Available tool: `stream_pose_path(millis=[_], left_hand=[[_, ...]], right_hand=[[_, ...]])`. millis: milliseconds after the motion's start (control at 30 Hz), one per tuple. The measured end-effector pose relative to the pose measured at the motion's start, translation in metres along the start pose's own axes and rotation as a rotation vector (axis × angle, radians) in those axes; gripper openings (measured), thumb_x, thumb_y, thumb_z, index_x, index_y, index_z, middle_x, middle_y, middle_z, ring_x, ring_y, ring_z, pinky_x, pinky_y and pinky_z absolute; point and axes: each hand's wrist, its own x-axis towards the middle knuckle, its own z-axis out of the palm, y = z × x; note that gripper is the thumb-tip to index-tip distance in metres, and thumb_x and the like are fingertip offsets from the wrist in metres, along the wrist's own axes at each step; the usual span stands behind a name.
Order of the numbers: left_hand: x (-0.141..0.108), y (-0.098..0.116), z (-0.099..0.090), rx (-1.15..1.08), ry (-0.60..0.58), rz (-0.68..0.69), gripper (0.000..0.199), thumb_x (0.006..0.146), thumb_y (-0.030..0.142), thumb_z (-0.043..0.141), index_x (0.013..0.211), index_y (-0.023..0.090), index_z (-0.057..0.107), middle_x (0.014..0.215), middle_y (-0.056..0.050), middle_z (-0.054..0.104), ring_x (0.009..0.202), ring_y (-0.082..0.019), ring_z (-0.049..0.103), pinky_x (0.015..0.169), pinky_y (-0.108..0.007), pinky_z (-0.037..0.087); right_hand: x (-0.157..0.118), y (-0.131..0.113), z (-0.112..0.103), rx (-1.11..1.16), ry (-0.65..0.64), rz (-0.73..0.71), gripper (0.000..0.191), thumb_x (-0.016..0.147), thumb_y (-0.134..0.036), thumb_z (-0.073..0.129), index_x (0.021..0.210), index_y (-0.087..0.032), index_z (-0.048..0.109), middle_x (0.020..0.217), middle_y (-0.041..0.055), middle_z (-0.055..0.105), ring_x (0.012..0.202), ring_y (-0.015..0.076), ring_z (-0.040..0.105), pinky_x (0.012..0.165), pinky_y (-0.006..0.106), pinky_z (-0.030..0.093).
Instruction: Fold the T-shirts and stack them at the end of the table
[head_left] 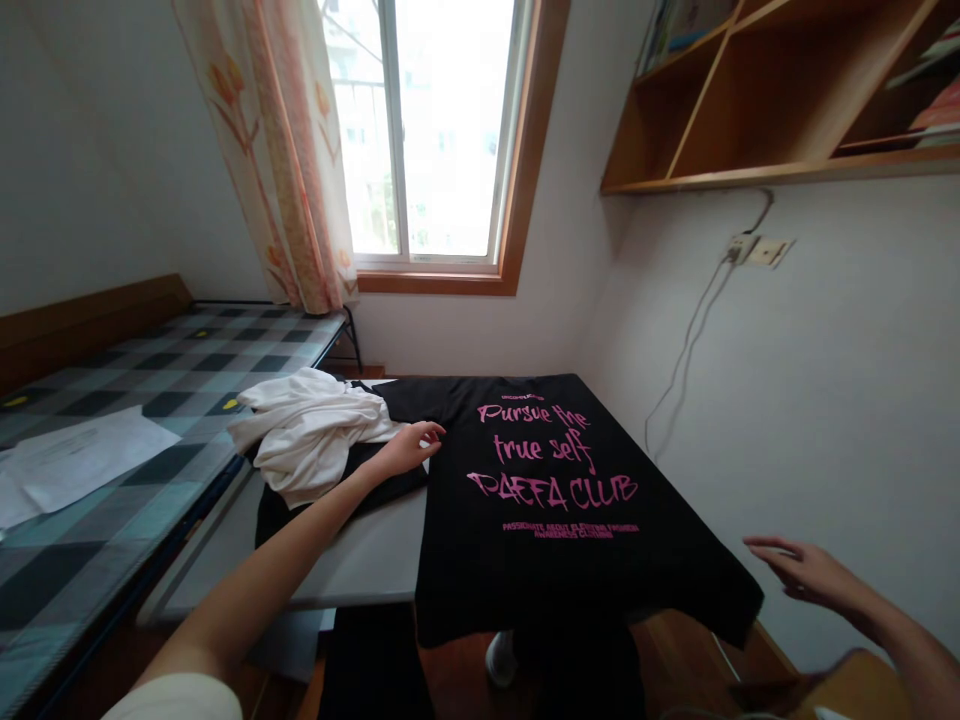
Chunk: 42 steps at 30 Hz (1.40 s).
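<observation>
A black T-shirt (480, 570) with pink lettering lies spread over the table (360, 570), its lower edge hanging past the front. My left hand (411, 447) is at the shirt's left side near the sleeve, fingers slightly curled and apart, with nothing seen in them. Off the shirt's right corner, my right hand (806, 572) is in the air with its fingers extended and holds nothing. A crumpled white cloth (300, 430) rests on dark fabric at the table's left.
On the left is a bed (165, 370) with a checked cover and white papers (82, 455). A window (450, 130) and curtain (277, 150) are behind. Wooden shelves (750, 110) hang upper right, above a wall socket (757, 250) with a cable.
</observation>
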Motion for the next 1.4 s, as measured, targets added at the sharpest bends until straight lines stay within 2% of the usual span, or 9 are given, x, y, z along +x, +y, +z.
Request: stream_pose_path(millis=[167, 233, 367, 567, 767, 933, 1067, 1167, 1400], left_hand=[[0.031, -0.008, 0.021, 0.227, 0.018, 0.137, 0.032, 0.088, 0.03, 0.055, 0.117, 0.019, 0.064, 0.129, -0.009, 0.058, 0.117, -0.022, 0.057, 0.104, -0.034, 0.043], [0.045, -0.013, 0.03, 0.349, 0.041, 0.112, 0.037, 0.09, 0.032, 0.054, 0.124, 0.017, 0.061, 0.137, -0.012, 0.052, 0.127, -0.025, 0.049, 0.108, -0.036, 0.037], [0.065, -0.021, 0.045, 0.559, 0.12, -0.079, 0.048, 0.096, 0.045, 0.044, 0.134, 0.017, 0.053, 0.143, -0.017, 0.047, 0.131, -0.033, 0.043, 0.104, -0.045, 0.036], [0.072, -0.02, 0.044, 0.671, 0.202, -0.242, 0.062, 0.094, 0.062, 0.032, 0.122, 0.015, 0.061, 0.11, -0.019, 0.066, 0.104, -0.033, 0.061, 0.091, -0.045, 0.038], [0.076, -0.035, 0.008, 0.747, 0.128, -0.361, 0.041, 0.098, 0.034, 0.032, 0.1, 0.014, 0.068, 0.092, -0.016, 0.07, 0.089, -0.029, 0.067, 0.084, -0.043, 0.04], [0.073, -0.056, -0.009, 0.743, 0.076, -0.362, 0.031, 0.094, 0.026, 0.039, 0.107, 0.018, 0.067, 0.1, -0.014, 0.068, 0.094, -0.027, 0.065, 0.082, -0.038, 0.043], [0.07, -0.072, -0.002, 0.76, 0.204, -0.306, 0.04, 0.092, 0.036, 0.046, 0.124, 0.017, 0.062, 0.126, -0.017, 0.059, 0.119, -0.031, 0.052, 0.099, -0.043, 0.036], [0.071, -0.083, 0.003, 0.74, 0.204, -0.326, 0.05, 0.091, 0.042, 0.047, 0.134, 0.017, 0.056, 0.14, -0.017, 0.051, 0.134, -0.034, 0.039, 0.108, -0.046, 0.027], [0.073, -0.09, 0.006, 0.715, 0.172, -0.345, 0.055, 0.091, 0.044, 0.044, 0.138, 0.018, 0.052, 0.147, -0.016, 0.045, 0.136, -0.034, 0.038, 0.112, -0.049, 0.022]], right_hand=[[0.05, -0.039, 0.025, -0.062, 0.033, -0.33, 0.026, 0.066, -0.042, 0.056, 0.084, -0.025, 0.064, 0.057, 0.0051, 0.056, 0.059, 0.0239, 0.057, 0.069, 0.041, 0.051], [0.063, -0.062, 0.053, -0.035, 0.004, -0.442, 0.031, 0.068, -0.041, 0.053, 0.088, -0.02, 0.065, 0.076, 0.0087, 0.066, 0.076, 0.0243, 0.064, 0.078, 0.038, 0.051], [0.081, -0.109, 0.128, -0.061, -0.082, -0.638, 0.032, 0.076, -0.04, 0.05, 0.091, -0.018, 0.067, 0.092, 0.0079, 0.069, 0.083, 0.0216, 0.064, 0.083, 0.037, 0.051], [0.102, -0.157, 0.225, -0.181, -0.14, -0.831, 0.032, 0.081, -0.03, 0.047, 0.099, -0.017, 0.07, 0.105, 0.011, 0.067, 0.102, 0.0225, 0.062, 0.096, 0.037, 0.046], [0.115, -0.184, 0.281, -0.318, -0.077, -0.826, 0.039, 0.086, -0.034, 0.046, 0.111, -0.015, 0.069, 0.123, 0.0141, 0.06, 0.116, 0.0258, 0.056, 0.103, 0.039, 0.041], [0.116, -0.188, 0.306, -0.457, -0.014, -0.794, 0.049, 0.09, -0.041, 0.044, 0.128, -0.016, 0.061, 0.139, 0.0151, 0.051, 0.13, 0.0269, 0.046, 0.109, 0.04, 0.035], [0.115, -0.182, 0.31, -0.595, -0.07, -0.77, 0.055, 0.093, -0.046, 0.039, 0.137, -0.016, 0.053, 0.146, 0.0146, 0.045, 0.138, 0.0279, 0.037, 0.112, 0.043, 0.029], [0.113, -0.178, 0.308, -0.671, -0.109, -0.759, 0.06, 0.093, -0.052, 0.038, 0.142, -0.019, 0.047, 0.152, 0.0124, 0.038, 0.143, 0.0269, 0.029, 0.114, 0.045, 0.024], [0.104, -0.179, 0.308, -0.761, -0.135, -0.692, 0.068, 0.093, -0.059, 0.031, 0.15, -0.022, 0.035, 0.158, 0.0104, 0.028, 0.146, 0.0276, 0.02, 0.116, 0.05, 0.016]])
